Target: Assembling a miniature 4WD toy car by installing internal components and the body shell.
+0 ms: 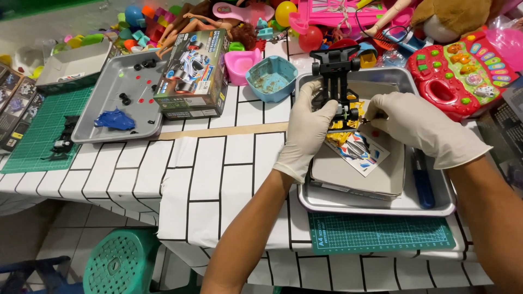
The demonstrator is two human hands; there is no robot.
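Head camera looks down on a table covered in a white brick-pattern cloth (pixel 218 179), where both gloved hands work over a grey metal tray (pixel 381 207). The left hand (pixel 308 128) is closed around the side of a black toy car chassis (pixel 336 81), holding it upright above the tray. The right hand (pixel 414 128) comes in from the other side, its fingertips pinched together at the chassis's lower end near a small wheel; whether it grips a tool or a part there I cannot tell. Under the chassis lie a colourful sticker sheet (pixel 362 152) and a grey booklet (pixel 354 177), with a blue screwdriver (pixel 422 179) along the tray's right edge. Off to the left sits a second tray (pixel 103 92) with a blue car shell (pixel 114 120), and beside it the model kit box (pixel 193 73)
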